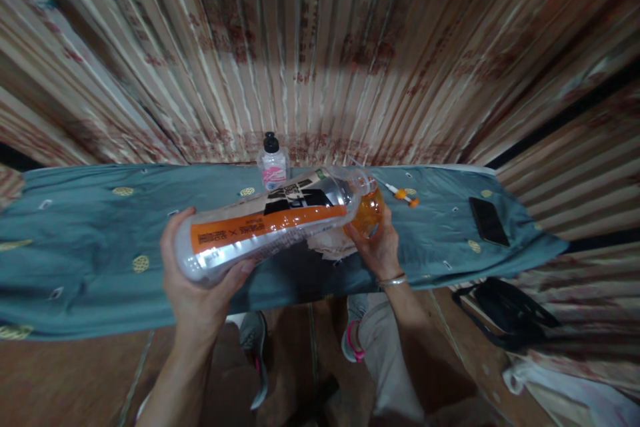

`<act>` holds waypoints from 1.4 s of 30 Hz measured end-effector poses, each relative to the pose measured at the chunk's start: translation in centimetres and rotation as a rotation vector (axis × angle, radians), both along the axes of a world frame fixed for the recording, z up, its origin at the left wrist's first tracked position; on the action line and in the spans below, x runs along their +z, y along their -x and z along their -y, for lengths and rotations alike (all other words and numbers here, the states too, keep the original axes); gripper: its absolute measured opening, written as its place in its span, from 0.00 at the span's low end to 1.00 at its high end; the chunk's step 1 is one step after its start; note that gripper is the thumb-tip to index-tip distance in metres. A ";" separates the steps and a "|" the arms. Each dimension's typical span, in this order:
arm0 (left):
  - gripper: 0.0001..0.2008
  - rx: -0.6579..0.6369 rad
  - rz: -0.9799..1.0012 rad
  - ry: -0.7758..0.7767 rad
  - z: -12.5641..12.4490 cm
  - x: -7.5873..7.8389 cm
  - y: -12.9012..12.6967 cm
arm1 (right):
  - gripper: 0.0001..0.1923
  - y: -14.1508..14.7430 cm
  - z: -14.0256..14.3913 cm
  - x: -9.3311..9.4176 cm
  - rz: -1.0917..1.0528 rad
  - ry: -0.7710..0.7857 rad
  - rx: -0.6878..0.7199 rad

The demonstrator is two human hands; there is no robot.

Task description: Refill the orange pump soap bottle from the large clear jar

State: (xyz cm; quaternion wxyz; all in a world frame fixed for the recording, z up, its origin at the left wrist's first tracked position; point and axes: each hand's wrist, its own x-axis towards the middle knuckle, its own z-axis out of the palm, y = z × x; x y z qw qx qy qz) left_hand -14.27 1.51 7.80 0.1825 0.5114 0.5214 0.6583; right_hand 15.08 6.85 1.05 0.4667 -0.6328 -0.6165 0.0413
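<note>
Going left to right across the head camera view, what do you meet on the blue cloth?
Left hand → big bottle → right hand with an orange cup → orange-tipped pen → phone.

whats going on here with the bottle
A person stands at a table covered with a teal cloth. Their left hand holds a large clear plastic bottle tipped on its side, its mouth at a small glass of orange liquid gripped by the right hand. A small black-capped bottle, an orange-tipped pen-like item and a dark phone lie on the cloth.
</note>
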 end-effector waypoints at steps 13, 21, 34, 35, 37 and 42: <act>0.48 -0.023 0.031 0.003 0.2 0.3 -0.3 | 0.39 0.0 -0.1 -0.2 -0.001 -0.004 -0.021; 0.48 0.002 -0.007 0.001 0.1 0.2 -0.2 | 0.39 -0.2 -0.1 -0.3 0.014 -0.023 0.003; 0.48 0.011 0.027 0.019 0.1 0.3 -0.3 | 0.40 -0.1 -0.1 -0.6 0.031 -0.024 -0.022; 0.48 0.014 0.025 0.021 0.1 0.3 -0.3 | 0.40 0.0 -0.1 -0.6 0.034 -0.026 -0.020; 0.48 0.027 0.018 0.029 0.1 0.4 -0.3 | 0.39 0.0 -0.1 -0.6 0.039 -0.032 -0.017; 0.48 0.045 -0.006 0.049 0.0 0.3 -0.2 | 0.39 0.0 -0.1 -0.5 0.038 -0.048 -0.015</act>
